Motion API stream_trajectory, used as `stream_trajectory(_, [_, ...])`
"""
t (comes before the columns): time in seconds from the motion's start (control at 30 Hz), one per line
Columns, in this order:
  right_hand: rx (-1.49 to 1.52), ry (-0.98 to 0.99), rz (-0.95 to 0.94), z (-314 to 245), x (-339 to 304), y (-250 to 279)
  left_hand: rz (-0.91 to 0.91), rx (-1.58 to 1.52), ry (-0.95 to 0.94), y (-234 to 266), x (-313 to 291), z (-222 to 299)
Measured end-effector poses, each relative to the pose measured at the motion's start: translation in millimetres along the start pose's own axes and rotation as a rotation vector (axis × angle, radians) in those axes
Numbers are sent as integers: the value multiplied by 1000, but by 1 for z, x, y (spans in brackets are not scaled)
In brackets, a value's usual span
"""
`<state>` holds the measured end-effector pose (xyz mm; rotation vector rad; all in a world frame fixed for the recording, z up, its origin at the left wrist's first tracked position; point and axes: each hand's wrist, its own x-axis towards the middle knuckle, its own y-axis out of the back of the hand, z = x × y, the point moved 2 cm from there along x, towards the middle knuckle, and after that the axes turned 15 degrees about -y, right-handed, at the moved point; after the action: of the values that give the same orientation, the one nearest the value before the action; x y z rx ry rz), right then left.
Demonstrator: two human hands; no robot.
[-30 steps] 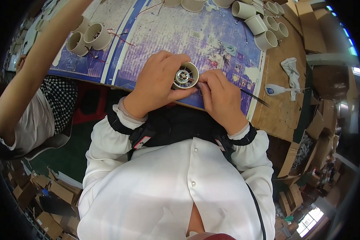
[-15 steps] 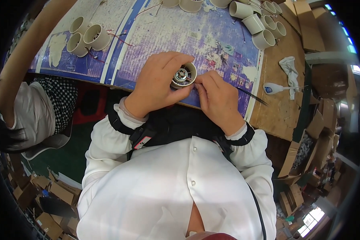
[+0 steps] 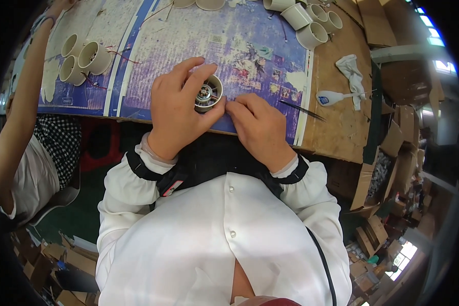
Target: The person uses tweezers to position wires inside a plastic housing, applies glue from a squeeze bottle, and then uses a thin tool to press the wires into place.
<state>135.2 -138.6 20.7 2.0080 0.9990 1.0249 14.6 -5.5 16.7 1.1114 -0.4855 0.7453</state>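
Observation:
My left hand [image 3: 176, 104] is wrapped round a cream cylindrical housing [image 3: 219, 91], fingers over its far side and thumb along the near side. Down inside it a small round motor [image 3: 205, 93] with a silvery rim faces up. Close to the right side of the housing, the thumb and forefinger of my right hand [image 3: 260, 125] are pinched together. What they hold, if anything, is too small to tell. Dark tweezers [image 3: 303, 109] lie on the table to the right of that hand.
Cream housings [image 3: 95, 58] with wires stand at the left, and several more [image 3: 311, 34] at the far right. A white squeeze bottle [image 3: 330, 97] and white cloth [image 3: 352, 76] lie at the right. A co-worker's arm [image 3: 28, 102] reaches over the table at the left.
The whole view has shifted, with table things sitting further left and higher. My left forefinger has lifted off the rim. The co-worker's arm has moved, its hand now showing at the far left.

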Motion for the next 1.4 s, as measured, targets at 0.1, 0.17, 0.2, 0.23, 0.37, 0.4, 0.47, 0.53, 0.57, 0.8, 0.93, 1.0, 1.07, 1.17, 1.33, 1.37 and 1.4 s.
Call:
stream_trajectory(0.1, [-13, -3, 16, -1, -3, 3, 14, 57, -20, -4, -1, -1])
stream_trajectory(0.17, [-39, -12, 1, -1, -5, 3, 3, 28, 5, -6, -2, -3])
stream_trajectory(0.2, [-68, -23, -10, -1, -6, 2, -7, -4, 26, -7, -2, -4])
stream_trajectory(0.23, [-97, -34, -21, -1, -6, 2, -16, -36, 46, -8, -3, -5])
stream_trajectory(0.37, [-94, -36, -10, 1, -9, 0, 29, -43, 18, -10, -4, -7])
stream_trajectory(0.4, [-94, -34, -13, 2, -8, 0, 30, -43, 21, -9, -5, -7])
stream_trajectory(0.47, [-79, 2, -67, 4, -4, 1, 14, -27, 7, -5, -3, -5])
stream_trajectory(0.53, [-71, 20, -94, 5, -2, 2, 7, -19, 0, -3, -2, -5])
stream_trajectory(0.57, [-59, 42, -94, 5, -2, 3, -1, -29, 5, -3, -1, -5])
stream_trajectory(0.8, [-62, 27, -88, 5, -7, 11, -3, -31, -12, -3, 2, -1])
stream_trajectory(0.93, [-68, -63, -111, 9, -3, 37, -7, -13, 4, -4, -2, -6])
stream_trajectory(1.0, [-209, -148, -76, 25, -5, 61, -1, -22, -2, -5, -2, -7])
stream_trajectory(1.07, [-310, -186, -64, 39, -10, 79, 4, -25, -3, -4, -2, -7])
stream_trajectory(1.17, [-521, -374, -209, 58, -21, 83, -6, -31, 4, -3, -1, -6])
stream_trajectory(1.33, [-458, -225, -126, 48, -10, 71, 11, -10, 3, -3, -2, -5])
stream_trajectory(1.37, [-318, -162, -41, 42, -2, 70, 10, -15, 4, -3, -2, -5])
stream_trajectory(1.4, [-180, -101, 43, 34, 6, 69, 9, -23, 4, -3, -2, -5])
